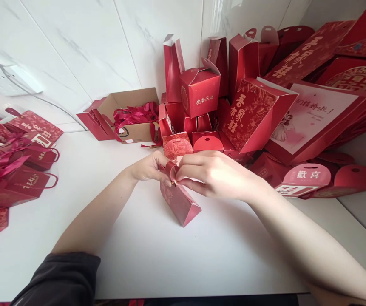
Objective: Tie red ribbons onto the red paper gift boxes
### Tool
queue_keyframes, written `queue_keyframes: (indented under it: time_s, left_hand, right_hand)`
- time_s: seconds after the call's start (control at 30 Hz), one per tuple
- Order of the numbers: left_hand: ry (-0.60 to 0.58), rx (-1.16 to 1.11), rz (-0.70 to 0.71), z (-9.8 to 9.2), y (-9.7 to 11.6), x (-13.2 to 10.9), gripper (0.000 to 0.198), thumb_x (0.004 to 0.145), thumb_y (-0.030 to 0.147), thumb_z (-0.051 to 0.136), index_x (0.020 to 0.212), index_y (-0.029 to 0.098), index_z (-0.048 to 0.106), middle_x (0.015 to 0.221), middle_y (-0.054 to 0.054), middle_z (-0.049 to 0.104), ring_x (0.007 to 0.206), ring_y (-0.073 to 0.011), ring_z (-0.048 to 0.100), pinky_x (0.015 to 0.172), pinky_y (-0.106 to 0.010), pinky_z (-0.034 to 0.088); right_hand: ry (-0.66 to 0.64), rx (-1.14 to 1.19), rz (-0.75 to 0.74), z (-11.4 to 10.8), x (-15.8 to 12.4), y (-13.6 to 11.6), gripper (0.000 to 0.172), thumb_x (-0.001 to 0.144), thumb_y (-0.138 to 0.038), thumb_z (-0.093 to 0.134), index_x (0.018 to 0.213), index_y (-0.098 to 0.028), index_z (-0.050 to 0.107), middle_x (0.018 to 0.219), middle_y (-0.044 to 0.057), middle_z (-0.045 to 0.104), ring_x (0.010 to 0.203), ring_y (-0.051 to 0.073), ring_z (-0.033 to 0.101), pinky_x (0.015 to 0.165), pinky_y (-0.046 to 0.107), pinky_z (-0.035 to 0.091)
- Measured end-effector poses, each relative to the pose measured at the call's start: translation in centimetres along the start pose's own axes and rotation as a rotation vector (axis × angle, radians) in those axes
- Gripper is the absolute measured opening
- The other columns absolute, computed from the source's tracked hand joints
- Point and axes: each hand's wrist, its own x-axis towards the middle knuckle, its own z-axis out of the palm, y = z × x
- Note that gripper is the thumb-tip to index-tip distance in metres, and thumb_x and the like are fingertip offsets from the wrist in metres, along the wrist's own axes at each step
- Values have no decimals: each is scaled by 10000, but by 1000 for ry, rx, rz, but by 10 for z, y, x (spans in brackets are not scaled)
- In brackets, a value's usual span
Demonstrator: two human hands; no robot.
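Observation:
A small red gift box point(181, 206) with a triangular end and sloping sides stands on the white table, in front of me. At its top, a dark red strap point(170, 169) curves up in a loop between my hands. My left hand point(151, 166) is closed, its thumb and fingers pinching the top of the box at the strap. From the other side, my right hand point(206, 173) has its fingers pressed together on the strap. A tiny shiny gold spot shows by the fingertips, too small to name. The curled fingers partly hide the strap's ends.
Behind my hands stands a cardboard box point(140, 132) of magenta ribbons point(134, 114). Red gift boxes point(254, 114) are piled along the wall at the right. Boxes with ribbons and cord handles point(26, 180) lie at the left. A socket strip point(9, 80) trails a grey cable.

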Motion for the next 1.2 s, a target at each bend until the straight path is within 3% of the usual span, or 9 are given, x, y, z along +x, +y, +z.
queue_keyframes:
  time_s: [0.23,0.5,0.67,0.8,0.93,1.2]
  left_hand:
    - [-3,1,-28,-1,-1,-2,171,644,320,860,700,173,792,720,-96,746,657,-214,690,636,-302,572]
    - [-57,-67,16,-1,0,-1,160,657,301,857,701,164,789,726,-84,742,662,-184,678,638,-256,559]
    - [-54,-51,20,0,3,-2,121,672,272,847,728,178,797,732,-84,741,670,-177,672,672,-262,561]
    - [-53,-35,9,1,5,-3,90,698,252,829,767,200,805,760,-91,752,735,-196,692,714,-287,569]
    - [-61,-18,11,1,5,-4,108,704,242,826,802,202,806,786,-90,758,758,-200,701,744,-304,570]
    - [1,70,-15,4,11,-5,225,668,323,850,834,176,806,834,-108,766,817,-230,713,774,-332,579]
  right_hand:
    - [128,-301,-150,5,4,-5,246,990,-140,442,838,-150,635,731,26,590,621,146,487,595,306,366]
    - [223,-349,-231,16,3,-2,274,1004,-139,432,766,-158,565,675,8,506,585,142,442,556,308,336]
    - [78,33,-29,6,-1,1,169,963,-256,554,810,-184,552,762,7,567,611,120,471,554,270,336]
    - [172,170,250,0,0,4,224,911,-320,621,770,-186,510,697,-14,531,597,113,432,549,253,337]
    - [192,303,254,4,2,3,102,917,-227,593,833,-168,595,775,9,604,651,112,500,594,238,386]
    - [72,525,371,3,3,-1,155,903,-208,564,775,-176,644,727,-11,653,631,103,557,584,229,401]
